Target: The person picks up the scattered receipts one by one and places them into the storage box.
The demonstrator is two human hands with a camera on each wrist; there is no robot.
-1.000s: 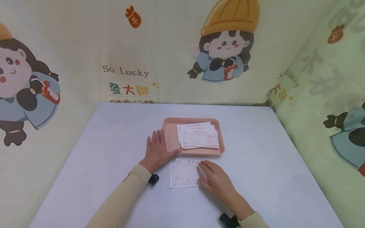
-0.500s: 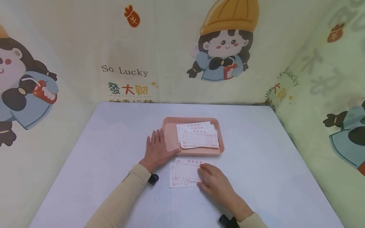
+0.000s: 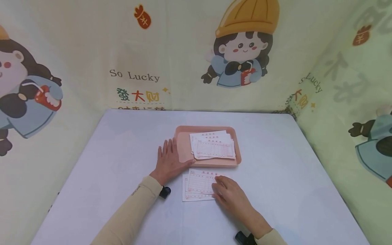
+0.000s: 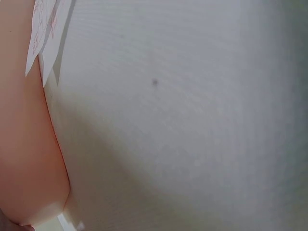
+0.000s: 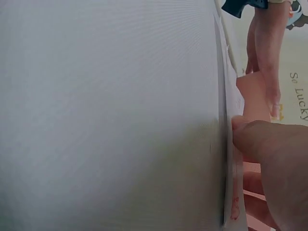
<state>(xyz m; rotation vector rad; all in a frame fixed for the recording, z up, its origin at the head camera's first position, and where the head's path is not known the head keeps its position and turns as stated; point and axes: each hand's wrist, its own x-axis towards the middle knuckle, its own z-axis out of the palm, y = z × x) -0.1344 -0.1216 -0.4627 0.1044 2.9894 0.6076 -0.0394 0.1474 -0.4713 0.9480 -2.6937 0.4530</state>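
Note:
My left hand (image 3: 167, 162) lies with spread fingers at the left side of the shallow pink tray (image 3: 184, 148), its thumb along the front rim. Several white receipt slips (image 3: 214, 149) with red print are fanned out inside the tray. Just in front of it, one receipt slip (image 3: 200, 182) overlaps a second slip (image 3: 196, 198) on the table. My right hand (image 3: 234, 195) pinches the upper slip at its right edge, curled fingers covering that end. In the right wrist view, the thumb (image 5: 248, 132) presses against the paper's edge.
A white-covered table (image 3: 291, 177) spreads around the tray. Behind and beside it hang cream curtains (image 3: 183, 51) printed with cartoon figures. Each wrist carries a small black camera, such as the left one (image 3: 165, 192).
The right hand's fingers have drawn in onto the upper slip's right edge, and that slip has shifted slightly towards the tray. The left hand and tray stay put.

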